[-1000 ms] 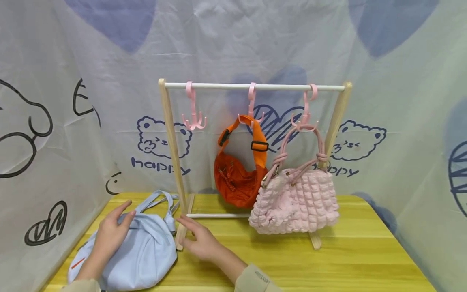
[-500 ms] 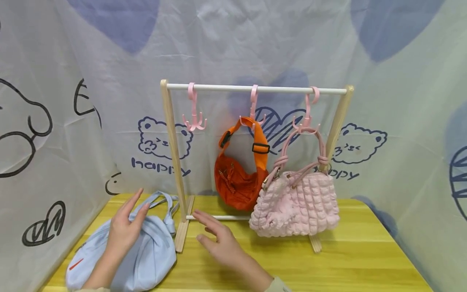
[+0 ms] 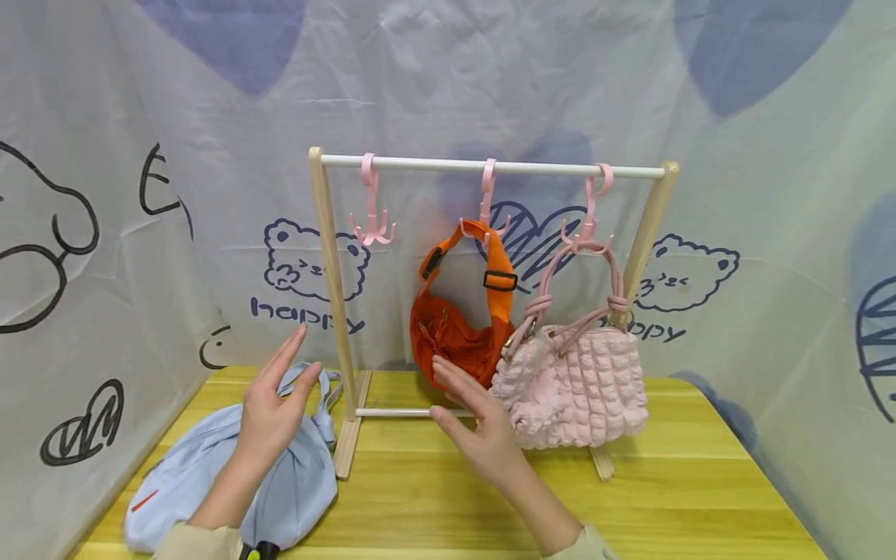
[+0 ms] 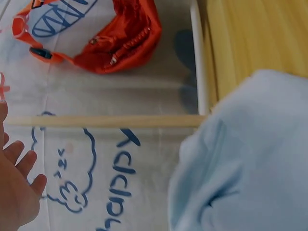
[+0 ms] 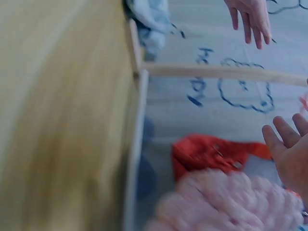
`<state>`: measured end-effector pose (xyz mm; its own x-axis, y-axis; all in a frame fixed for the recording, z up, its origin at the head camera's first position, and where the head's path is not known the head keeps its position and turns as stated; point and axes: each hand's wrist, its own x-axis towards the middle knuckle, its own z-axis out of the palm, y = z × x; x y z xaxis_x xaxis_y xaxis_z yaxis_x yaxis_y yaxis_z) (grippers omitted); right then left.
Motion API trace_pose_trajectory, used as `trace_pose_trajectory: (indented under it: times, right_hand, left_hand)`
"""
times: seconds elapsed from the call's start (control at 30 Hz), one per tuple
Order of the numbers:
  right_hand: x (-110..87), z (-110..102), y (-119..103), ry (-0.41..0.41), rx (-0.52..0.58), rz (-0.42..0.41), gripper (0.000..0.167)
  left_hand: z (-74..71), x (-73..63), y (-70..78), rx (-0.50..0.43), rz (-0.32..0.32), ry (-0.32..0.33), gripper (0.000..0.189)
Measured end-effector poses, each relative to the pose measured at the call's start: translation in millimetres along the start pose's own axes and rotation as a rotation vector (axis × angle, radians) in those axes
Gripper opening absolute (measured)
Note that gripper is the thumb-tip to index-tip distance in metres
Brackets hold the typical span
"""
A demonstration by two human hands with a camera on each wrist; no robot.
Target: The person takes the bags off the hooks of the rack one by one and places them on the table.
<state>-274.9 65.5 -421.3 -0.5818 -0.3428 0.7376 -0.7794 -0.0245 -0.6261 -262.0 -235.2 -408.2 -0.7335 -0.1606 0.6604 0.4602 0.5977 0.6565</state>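
My left hand [image 3: 271, 412], fingers straight and thumb apart, is raised over the light blue bag [image 3: 185, 467], which lies on the table by the rack's left foot. Nothing is in that hand. My right hand [image 3: 490, 432] is likewise held up with straight fingers and holds nothing. In the head view it overlaps the orange-red crossbody bag [image 3: 455, 338] and the edge of the pink quilted handbag [image 3: 595, 385]. The orange-red bag hangs by its strap from the middle pink hook [image 3: 485, 198]. By its handle, the pink handbag hangs on the right pink hook [image 3: 589, 210].
A wooden rack with a white top rail [image 3: 434, 164] stands on the yellow wood-grain table [image 3: 434, 513]. Its left pink hook [image 3: 372, 206] carries no bag. A printed cloth [image 3: 196, 155] encloses the back and sides.
Both hands have risen and moved to the right, the right hand farther, from beside the rack's left foot to in front of the hanging bags. The bags stay in place.
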Motion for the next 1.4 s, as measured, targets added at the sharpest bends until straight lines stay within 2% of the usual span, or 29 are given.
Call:
trace_pose_trajectory:
  times: [0.07, 0.37, 0.57, 0.8, 1.0, 1.13, 1.27, 1.4]
  right_hand:
    - [4.9, -14, -3, 0.022, -0.03, -0.044, 0.054]
    - [32.9, -69, -21, 0.137, -0.128, -0.103, 0.052]
    - [51.0, -93, -32, 0.187, -0.183, -0.122, 0.049]
    - [69.0, -109, -41, 0.197, -0.205, -0.135, 0.05]
    - [87.1, -123, -47, 0.196, -0.263, -0.141, 0.051]
    - [103.9, -130, -53, 0.201, -0.336, -0.199, 0.048]
    - [123.6, -138, -55, 0.191, -0.418, -0.268, 0.046]
    - [140.8, -144, -57, 0.167, -0.511, -0.301, 0.046]
  left_hand:
    - [4.5, 4.8, 4.3, -0.008, 0.036, 0.01, 0.058]
    - [20.1, 24.6, 18.6, -0.034, 0.132, -0.017, 0.059]
    - [34.1, 43.2, 31.8, -0.069, 0.253, -0.044, 0.062]
    - [47.0, 63.2, 48.0, -0.097, 0.332, -0.066, 0.062]
    - [56.8, 82.6, 63.9, -0.114, 0.365, -0.097, 0.061]
    - [64.0, 95.7, 72.6, -0.118, 0.406, -0.137, 0.061]
    - [69.5, 107.1, 82.1, -0.082, 0.442, -0.181, 0.063]
    - [75.8, 118.0, 90.5, -0.077, 0.473, -0.205, 0.063]
